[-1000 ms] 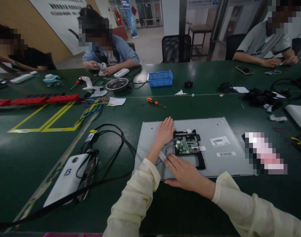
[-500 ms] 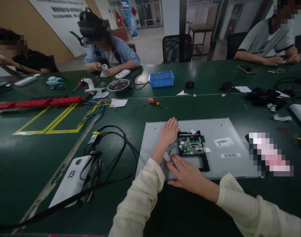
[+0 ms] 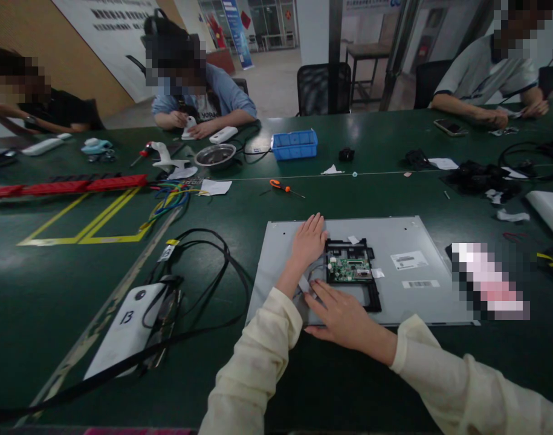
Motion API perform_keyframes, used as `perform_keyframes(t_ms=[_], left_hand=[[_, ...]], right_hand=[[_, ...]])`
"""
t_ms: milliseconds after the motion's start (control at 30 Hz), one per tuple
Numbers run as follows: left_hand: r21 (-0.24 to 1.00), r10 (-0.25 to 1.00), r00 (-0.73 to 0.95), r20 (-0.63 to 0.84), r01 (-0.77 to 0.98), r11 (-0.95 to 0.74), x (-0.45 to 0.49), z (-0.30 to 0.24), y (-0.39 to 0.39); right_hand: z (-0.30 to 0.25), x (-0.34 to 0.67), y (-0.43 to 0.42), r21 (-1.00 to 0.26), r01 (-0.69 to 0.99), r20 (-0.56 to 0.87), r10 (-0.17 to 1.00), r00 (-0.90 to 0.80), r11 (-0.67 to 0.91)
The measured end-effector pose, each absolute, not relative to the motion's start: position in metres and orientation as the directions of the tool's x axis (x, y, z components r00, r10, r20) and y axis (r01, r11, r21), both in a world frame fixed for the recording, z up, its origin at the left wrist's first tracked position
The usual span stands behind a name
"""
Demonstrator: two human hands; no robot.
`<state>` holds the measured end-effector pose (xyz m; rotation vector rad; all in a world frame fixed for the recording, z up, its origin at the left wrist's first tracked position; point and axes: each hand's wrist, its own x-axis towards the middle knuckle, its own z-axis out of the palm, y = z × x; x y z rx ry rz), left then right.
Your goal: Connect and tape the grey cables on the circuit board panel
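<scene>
A grey metal panel (image 3: 412,238) lies flat on the green table in front of me. A black plastic frame (image 3: 370,296) holding a small green circuit board (image 3: 351,269) sits on its middle. My left hand (image 3: 309,240) rests flat on the panel just left of the frame, fingers stretched out. My right hand (image 3: 344,315) lies palm down at the panel's near edge, fingers extended onto a white ribbon strip (image 3: 304,284) beside the board's thin wires.
A white device marked 13 (image 3: 122,329) with black cables (image 3: 203,266) lies to the left. An orange screwdriver (image 3: 280,186), blue bin (image 3: 294,144), metal bowl (image 3: 215,154) and red strip (image 3: 67,184) sit farther back. Three other people work along the table's far side.
My hands stay on the panel; the right hand's fingers have crept slightly toward the ribbon strip. The view shifted a little with my head.
</scene>
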<state>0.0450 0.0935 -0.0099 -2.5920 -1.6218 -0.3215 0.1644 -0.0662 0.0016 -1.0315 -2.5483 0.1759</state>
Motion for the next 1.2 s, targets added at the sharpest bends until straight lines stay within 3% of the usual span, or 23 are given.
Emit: perform_keyframes(t_ms=[367,567,833,1033,1200], left_hand=[[0.144,0.905,0.407,0.126,0.895,-0.423,0.043,-0.001,0.095],[0.234,0.902,0.429,-0.04,0.882,-0.409,0.03,0.014,0.1],[0.179,0.877,0.44,-0.193,0.894,-0.41,-0.008,0.077,0.091],[0.136,0.936,0.321,-0.144,0.943,-0.303,-0.023,0.114,0.075],[0.119,0.943,0.309,-0.119,0.948,-0.296,-0.023,0.128,0.066]], right_hand=[[0.004,0.166,-0.067,-0.249,0.65,0.302,0.695,-0.652,0.718],[0.013,0.165,-0.064,-0.205,0.67,0.311,0.696,-0.646,0.714],[0.036,0.162,-0.051,-0.117,0.696,0.22,0.702,-0.677,0.708],[0.051,0.15,-0.026,-0.09,0.726,0.353,0.704,-0.617,0.682],[0.038,0.129,-0.011,-0.098,0.758,0.305,0.745,-0.594,0.645]])
